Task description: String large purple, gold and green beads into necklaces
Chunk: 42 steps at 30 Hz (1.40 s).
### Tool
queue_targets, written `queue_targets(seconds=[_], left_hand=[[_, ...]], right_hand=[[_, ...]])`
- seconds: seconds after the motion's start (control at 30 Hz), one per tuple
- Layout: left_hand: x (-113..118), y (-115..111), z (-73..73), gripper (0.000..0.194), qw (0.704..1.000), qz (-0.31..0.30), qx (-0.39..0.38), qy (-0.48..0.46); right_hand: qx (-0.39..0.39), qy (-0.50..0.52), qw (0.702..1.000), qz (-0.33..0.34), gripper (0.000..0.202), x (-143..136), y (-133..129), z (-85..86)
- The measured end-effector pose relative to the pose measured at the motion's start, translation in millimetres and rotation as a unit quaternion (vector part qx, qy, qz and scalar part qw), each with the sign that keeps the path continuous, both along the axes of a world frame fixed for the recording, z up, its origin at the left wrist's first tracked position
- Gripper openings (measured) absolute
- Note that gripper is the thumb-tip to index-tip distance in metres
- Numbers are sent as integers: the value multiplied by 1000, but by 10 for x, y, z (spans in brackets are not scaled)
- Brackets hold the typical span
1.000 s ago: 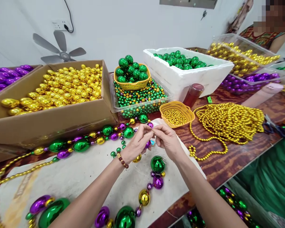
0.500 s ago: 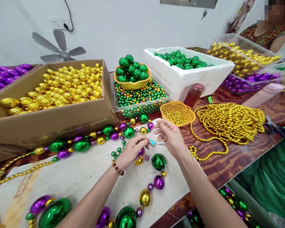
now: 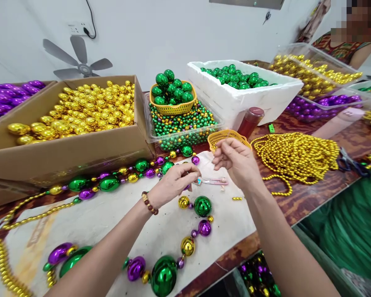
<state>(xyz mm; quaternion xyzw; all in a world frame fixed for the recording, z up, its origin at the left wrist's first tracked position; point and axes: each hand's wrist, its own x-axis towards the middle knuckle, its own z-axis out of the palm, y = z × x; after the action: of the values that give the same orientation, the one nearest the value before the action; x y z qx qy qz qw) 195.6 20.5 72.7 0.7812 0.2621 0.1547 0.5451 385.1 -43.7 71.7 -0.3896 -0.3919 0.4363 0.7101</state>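
My left hand (image 3: 179, 181), with a wooden-bead bracelet at its wrist, is closed in a pinch at one end of a bead strand (image 3: 188, 246). A purple bead shows just under its fingertips. That strand of green, purple and gold balls curves down over the white cloth (image 3: 117, 222). My right hand (image 3: 233, 159) hangs to the right, its fingers pinched together before the small yellow basket (image 3: 228, 134). Whatever it holds is too small to make out. Between the hands lie small thread snips (image 3: 213, 181) with a blue label.
A cardboard box (image 3: 95, 146) of gold beads stands at left. Behind are a clear tub of small beads (image 3: 185, 132) and a white foam box (image 3: 222, 97) of green balls. Gold bead strings (image 3: 297, 156), scissors (image 3: 352, 163) and a red-brown bottle (image 3: 250, 121) are at right, with another person beyond.
My right hand has moved right, away from my left, and now overlaps the small yellow basket. The snips between the hands are more exposed. My left hand stays pinched near the strand's end.
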Motion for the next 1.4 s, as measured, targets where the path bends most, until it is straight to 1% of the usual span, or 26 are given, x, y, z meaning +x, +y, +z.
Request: queue_targets(seconds=[0.07, 0.17, 0.3, 0.37, 0.47, 0.53, 0.6, 0.67, 0.73, 0.8, 0.97, 1.1, 1.17, 1.3, 1.4], left_hand=[[20, -19, 35, 20, 1000, -4, 18, -11], [55, -91, 7, 20, 999, -13, 26, -35], [138, -241, -108, 23, 998, 0, 13, -66], [194, -308, -158, 23, 997, 7, 13, -77], [273, -370, -222, 22, 995, 26, 26, -88], [305, -388, -272, 22, 994, 48, 38, -90], [308, -397, -330, 23, 993, 66, 41, -92], [276, -400, -387, 25, 992, 74, 41, -91], [213, -399, -435, 28, 993, 77, 47, -81], [129, -396, -474, 29, 992, 88, 61, -65], [-106, -397, -582, 26, 984, 132, 109, -36], [-277, -405, -688, 22, 972, 185, 143, 2], [-362, -410, -720, 21, 966, 209, 150, 21], [-536, -437, -735, 20, 954, 238, 175, 52], [-615, -480, -748, 21, 950, 249, 180, 54]], right_hand=[[21, -4, 999, -41, 11, 115, -88, 175], [54, -6, 994, -95, 7, 309, -224, 503], [111, -10, 979, -170, 21, 555, -369, 949], [148, -39, 967, -202, 27, 647, -419, 1118], [189, -94, 952, -221, 28, 734, -469, 1277], [192, -116, 947, -230, 26, 763, -483, 1326], [168, -124, 950, -233, 22, 779, -480, 1341], [134, -126, 959, -217, 18, 791, -466, 1339], [111, -125, 966, -195, 15, 798, -447, 1338], [104, -116, 972, -178, 14, 792, -426, 1352], [59, -85, 986, -129, 19, 689, -355, 1449], [81, -55, 985, -141, 23, 571, -309, 1516], [92, -66, 986, -124, 23, 505, -307, 1532], [110, -93, 987, -77, 24, 351, -319, 1550], [98, -88, 987, -91, 26, 272, -300, 1582]])
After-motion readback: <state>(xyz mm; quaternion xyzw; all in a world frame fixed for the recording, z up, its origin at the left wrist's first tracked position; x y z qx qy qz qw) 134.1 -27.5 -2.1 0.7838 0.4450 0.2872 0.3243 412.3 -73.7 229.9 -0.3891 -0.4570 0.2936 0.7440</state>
